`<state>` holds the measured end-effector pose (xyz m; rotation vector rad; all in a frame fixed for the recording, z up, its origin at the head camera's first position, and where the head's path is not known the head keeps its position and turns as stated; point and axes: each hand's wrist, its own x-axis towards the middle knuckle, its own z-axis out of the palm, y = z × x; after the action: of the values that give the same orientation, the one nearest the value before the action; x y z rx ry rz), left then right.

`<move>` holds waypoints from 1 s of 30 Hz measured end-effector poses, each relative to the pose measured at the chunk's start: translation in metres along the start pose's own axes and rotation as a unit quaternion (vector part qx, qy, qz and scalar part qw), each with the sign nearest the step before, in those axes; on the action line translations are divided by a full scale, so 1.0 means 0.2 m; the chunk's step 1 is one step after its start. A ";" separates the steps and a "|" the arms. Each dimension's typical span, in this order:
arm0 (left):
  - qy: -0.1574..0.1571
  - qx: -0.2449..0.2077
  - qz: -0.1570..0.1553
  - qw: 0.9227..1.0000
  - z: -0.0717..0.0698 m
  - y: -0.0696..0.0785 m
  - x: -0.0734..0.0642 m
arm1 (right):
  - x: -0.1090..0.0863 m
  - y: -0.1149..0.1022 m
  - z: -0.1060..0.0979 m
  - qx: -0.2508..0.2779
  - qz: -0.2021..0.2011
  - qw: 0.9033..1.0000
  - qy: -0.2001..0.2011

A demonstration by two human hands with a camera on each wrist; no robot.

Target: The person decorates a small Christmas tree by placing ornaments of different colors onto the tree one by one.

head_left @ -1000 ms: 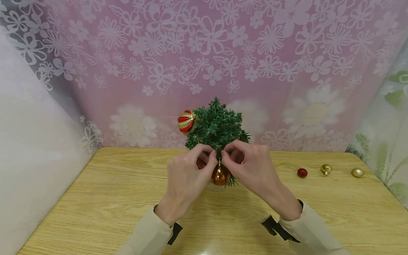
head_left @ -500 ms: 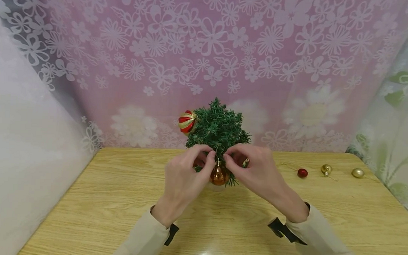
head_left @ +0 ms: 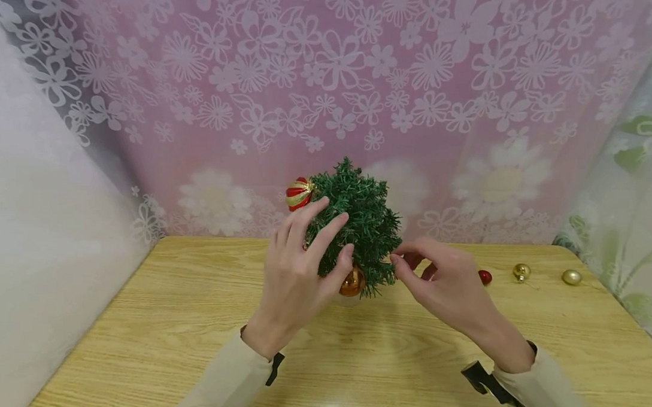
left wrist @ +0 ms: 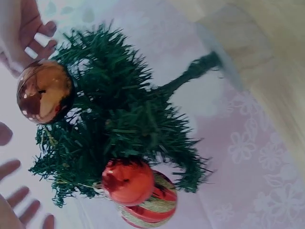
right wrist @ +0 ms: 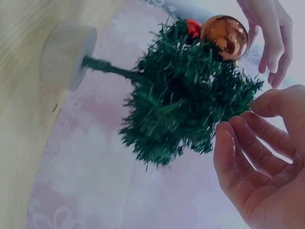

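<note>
A small artificial Christmas tree (head_left: 366, 211) stands on a pale round base (right wrist: 66, 57). On its front hangs a shiny copper-coloured bauble (head_left: 352, 282). A red-and-gold striped bauble (head_left: 299, 193) hangs at the upper left, and a plain red bauble (left wrist: 128, 181) shows beside it in the left wrist view. My left hand (head_left: 297, 250) is spread before the tree's left side, holding nothing, its thumb close to the copper bauble. At the right edge, my right hand (head_left: 447, 279) pinches a branch tip (right wrist: 248, 106) between thumb and index finger.
On the wooden table (head_left: 192, 318), to the right, lie a small red bauble (head_left: 485, 277), a gold bauble (head_left: 521, 271) and a pale gold bauble (head_left: 572, 277), with thin strings. A pink floral curtain (head_left: 254, 105) hangs behind the table.
Both hands have left the copper bauble's top, where their fingertips met. The left has spread its fingers up and leftward; the right has moved right to the tree's edge. The bauble stays hanging.
</note>
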<state>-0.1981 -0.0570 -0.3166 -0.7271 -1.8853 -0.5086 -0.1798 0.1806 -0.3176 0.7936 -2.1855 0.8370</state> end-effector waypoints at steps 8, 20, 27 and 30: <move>-0.007 0.029 -0.073 0.997 0.03 0.02 0.04 | -0.07 0.06 -0.06 -0.039 0.037 0.999 -0.004; -0.006 0.037 -0.081 0.996 0.04 0.00 0.03 | -0.21 0.25 -0.21 -0.089 0.085 0.992 0.002; -0.006 0.042 -0.082 0.996 0.03 0.00 0.03 | -0.29 0.39 -0.32 -0.095 0.123 0.988 -0.011; -0.008 0.040 -0.084 0.996 0.03 0.00 0.03 | -0.32 0.45 -0.36 -0.109 0.124 0.986 -0.004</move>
<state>-0.2041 -0.0520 -0.3140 -0.5233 -1.9805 -0.5311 -0.1808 0.3068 -0.3530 0.4239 -2.3648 0.6968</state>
